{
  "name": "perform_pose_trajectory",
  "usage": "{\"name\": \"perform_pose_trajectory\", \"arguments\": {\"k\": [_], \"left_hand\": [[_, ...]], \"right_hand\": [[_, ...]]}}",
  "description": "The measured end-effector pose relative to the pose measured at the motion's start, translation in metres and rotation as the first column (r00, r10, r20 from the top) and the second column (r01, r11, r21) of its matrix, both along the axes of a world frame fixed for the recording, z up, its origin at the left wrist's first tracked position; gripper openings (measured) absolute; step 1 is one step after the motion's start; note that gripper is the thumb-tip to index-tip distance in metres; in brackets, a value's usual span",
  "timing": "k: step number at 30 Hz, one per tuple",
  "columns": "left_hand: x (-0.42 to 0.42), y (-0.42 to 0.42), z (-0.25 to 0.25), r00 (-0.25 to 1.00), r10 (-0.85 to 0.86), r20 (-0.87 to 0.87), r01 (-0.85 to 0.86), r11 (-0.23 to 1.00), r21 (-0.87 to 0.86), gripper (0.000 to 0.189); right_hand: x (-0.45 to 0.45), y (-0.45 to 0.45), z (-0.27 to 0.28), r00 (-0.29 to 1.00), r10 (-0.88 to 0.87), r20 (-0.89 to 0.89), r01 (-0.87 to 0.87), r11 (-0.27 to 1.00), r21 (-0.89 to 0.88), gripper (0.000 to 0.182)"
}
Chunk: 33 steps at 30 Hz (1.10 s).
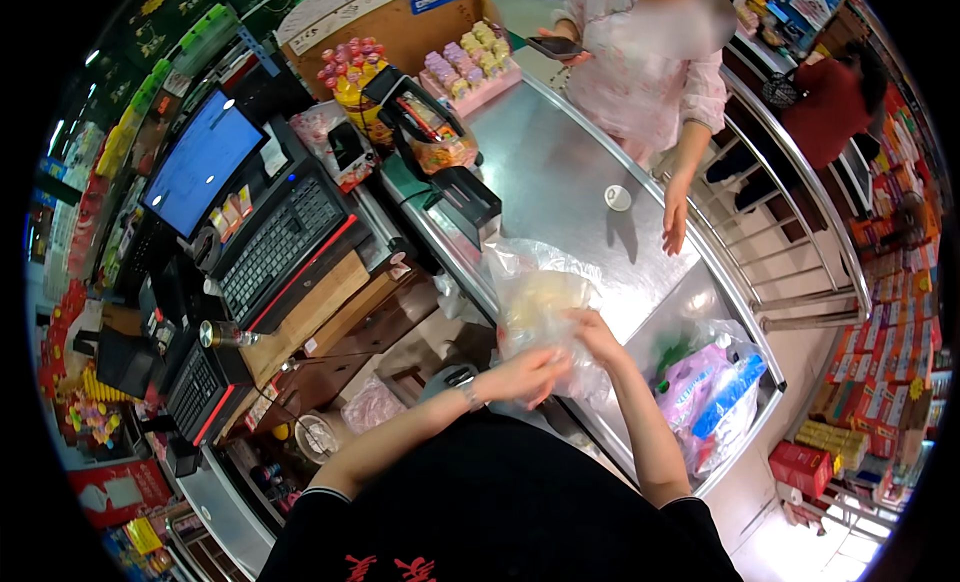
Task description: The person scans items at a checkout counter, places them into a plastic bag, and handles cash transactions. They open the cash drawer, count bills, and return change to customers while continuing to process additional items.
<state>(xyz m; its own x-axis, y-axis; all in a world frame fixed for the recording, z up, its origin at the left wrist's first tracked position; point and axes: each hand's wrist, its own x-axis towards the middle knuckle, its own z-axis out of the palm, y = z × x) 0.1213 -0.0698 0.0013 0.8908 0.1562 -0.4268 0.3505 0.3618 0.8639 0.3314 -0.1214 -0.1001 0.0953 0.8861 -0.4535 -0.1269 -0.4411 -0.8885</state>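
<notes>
A clear plastic bag (551, 270) with something pale yellow inside sits at the near edge of the metal checkout counter (555, 154). My right hand (596, 340) grips the bag's right side, its fingers bent into the film. Blurred, my left hand (525, 375) lies against the near part of the bag. Whether its fingers hold the film I cannot tell. In the counter's lower right bay, a filled plastic carrier bag (712, 394) contains purple and blue packages. A small white round object (617, 198) rests farther up the counter.
Across the counter stands a person (637, 71) holding a phone (555, 47), one arm hanging beside its edge. To the left are a black scanner stand (461, 199), a keyboard (285, 244) and a monitor (202, 162). Metal railings (817, 207) run beyond the right side.
</notes>
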Motion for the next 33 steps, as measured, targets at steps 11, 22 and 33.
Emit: {"name": "perform_pose_trajectory", "arguments": {"k": [11, 22, 33], "left_hand": [[0.018, 0.044, 0.08, 0.79, 0.481, 0.381, -0.364, 0.867, -0.341, 0.042], [0.015, 0.127, 0.024, 0.848, 0.404, 0.343, -0.529, 0.681, 0.506, 0.071], [-0.287, 0.057, -0.18, 0.831, 0.521, -0.198, -0.473, 0.847, 0.243, 0.042]], "right_hand": [[0.067, 0.143, -0.036, 0.624, -0.781, -0.006, 0.713, 0.566, 0.414, 0.023], [0.149, 0.171, -0.08, 0.73, -0.626, 0.276, 0.595, 0.78, 0.195, 0.055], [-0.022, -0.022, -0.021, 0.335, -0.38, 0.862, 0.514, 0.84, 0.171, 0.049]]}}
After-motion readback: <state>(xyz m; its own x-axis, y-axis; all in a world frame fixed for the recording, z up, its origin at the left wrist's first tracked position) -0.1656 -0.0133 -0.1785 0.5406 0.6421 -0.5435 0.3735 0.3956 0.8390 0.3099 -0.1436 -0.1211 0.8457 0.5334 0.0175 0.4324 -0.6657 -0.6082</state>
